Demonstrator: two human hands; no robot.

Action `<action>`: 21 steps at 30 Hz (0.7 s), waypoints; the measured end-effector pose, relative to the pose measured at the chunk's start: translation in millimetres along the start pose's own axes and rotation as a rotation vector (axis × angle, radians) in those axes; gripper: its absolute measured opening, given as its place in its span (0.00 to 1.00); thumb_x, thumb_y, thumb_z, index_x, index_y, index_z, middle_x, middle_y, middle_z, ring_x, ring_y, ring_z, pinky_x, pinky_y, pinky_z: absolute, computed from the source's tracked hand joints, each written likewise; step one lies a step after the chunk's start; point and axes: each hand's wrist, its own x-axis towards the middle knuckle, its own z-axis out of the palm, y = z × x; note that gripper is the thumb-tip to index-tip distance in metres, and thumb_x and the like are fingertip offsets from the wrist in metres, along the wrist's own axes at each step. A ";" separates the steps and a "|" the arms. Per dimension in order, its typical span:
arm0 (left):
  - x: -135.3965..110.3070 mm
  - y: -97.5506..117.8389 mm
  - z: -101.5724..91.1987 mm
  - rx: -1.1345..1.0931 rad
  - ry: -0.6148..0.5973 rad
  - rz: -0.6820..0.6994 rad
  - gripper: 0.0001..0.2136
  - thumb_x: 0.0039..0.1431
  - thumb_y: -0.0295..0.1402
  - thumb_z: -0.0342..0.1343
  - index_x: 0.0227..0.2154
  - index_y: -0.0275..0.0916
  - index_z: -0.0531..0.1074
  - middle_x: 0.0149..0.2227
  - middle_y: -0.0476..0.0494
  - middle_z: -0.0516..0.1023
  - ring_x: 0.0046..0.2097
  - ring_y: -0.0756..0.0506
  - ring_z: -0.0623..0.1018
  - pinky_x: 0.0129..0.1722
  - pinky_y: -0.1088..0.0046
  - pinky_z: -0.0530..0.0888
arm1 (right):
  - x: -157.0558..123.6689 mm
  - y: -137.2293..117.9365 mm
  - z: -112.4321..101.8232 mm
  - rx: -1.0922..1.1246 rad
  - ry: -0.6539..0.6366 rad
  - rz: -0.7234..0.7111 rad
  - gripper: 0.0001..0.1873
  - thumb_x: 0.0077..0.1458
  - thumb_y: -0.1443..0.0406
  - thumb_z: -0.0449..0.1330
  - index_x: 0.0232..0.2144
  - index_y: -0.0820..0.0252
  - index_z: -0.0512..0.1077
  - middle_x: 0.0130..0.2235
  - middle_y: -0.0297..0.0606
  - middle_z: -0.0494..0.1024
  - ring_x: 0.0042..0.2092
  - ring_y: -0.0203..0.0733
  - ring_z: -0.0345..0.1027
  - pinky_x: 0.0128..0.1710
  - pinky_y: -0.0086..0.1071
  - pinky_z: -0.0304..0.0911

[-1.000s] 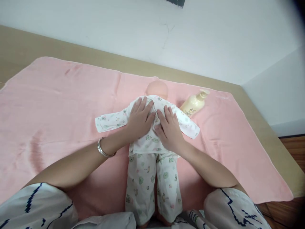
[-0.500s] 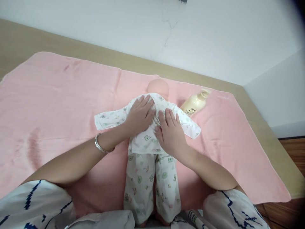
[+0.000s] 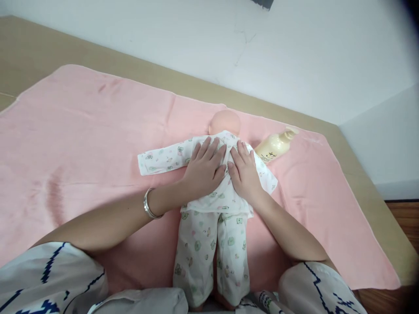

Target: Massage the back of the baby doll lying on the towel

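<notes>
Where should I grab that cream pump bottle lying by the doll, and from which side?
Probably around the wide body of the pump bottle, from above on its right. It lies on its side on the pink towel, pump pointing away, and the doll and right hand crowd its left.

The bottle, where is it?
In the head view, the bottle lies on the pink towel, right of the doll, just past the right hand.

No text can be read. A dark print is seen on the bottle (image 3: 274, 146), but it is too small to be made out. Only small animal figures are printed on the clothes (image 3: 196, 248).
</notes>
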 end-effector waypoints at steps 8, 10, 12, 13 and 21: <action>0.1 -10.5 6.4 -0.081 0.084 0.020 0.25 0.68 0.39 0.45 0.65 0.37 0.62 0.72 0.34 0.57 0.74 0.34 0.52 0.71 0.44 0.48 | -9.5 -1.5 9.4 0.029 0.102 -0.014 0.28 0.70 0.57 0.42 0.68 0.56 0.58 0.74 0.46 0.51 0.75 0.51 0.38 0.72 0.61 0.37; -0.5 -11.3 7.7 -0.089 0.094 0.024 0.25 0.68 0.39 0.45 0.65 0.38 0.62 0.72 0.35 0.57 0.74 0.35 0.52 0.72 0.44 0.48 | -8.8 0.5 9.4 0.033 0.109 -0.014 0.28 0.70 0.56 0.43 0.68 0.55 0.58 0.74 0.45 0.52 0.75 0.51 0.40 0.72 0.61 0.37; -0.4 -11.8 8.0 -0.091 0.098 0.024 0.25 0.68 0.39 0.45 0.65 0.39 0.62 0.72 0.35 0.57 0.74 0.35 0.52 0.72 0.45 0.48 | -8.3 0.8 9.1 0.037 0.101 -0.008 0.28 0.70 0.57 0.43 0.68 0.52 0.57 0.74 0.42 0.51 0.75 0.51 0.40 0.72 0.61 0.37; -0.3 -11.9 8.0 -0.090 0.098 0.023 0.25 0.68 0.39 0.45 0.65 0.39 0.62 0.72 0.36 0.57 0.74 0.35 0.52 0.72 0.45 0.48 | -8.2 0.6 9.0 0.037 0.097 -0.007 0.28 0.69 0.57 0.43 0.69 0.51 0.57 0.74 0.42 0.51 0.75 0.51 0.40 0.72 0.62 0.36; 0.2 -11.8 7.6 -0.092 0.102 0.018 0.25 0.68 0.39 0.45 0.65 0.39 0.62 0.71 0.36 0.58 0.74 0.35 0.52 0.72 0.45 0.48 | -7.8 0.2 9.6 0.028 0.097 -0.004 0.28 0.70 0.56 0.42 0.69 0.51 0.56 0.74 0.41 0.51 0.75 0.50 0.39 0.72 0.62 0.37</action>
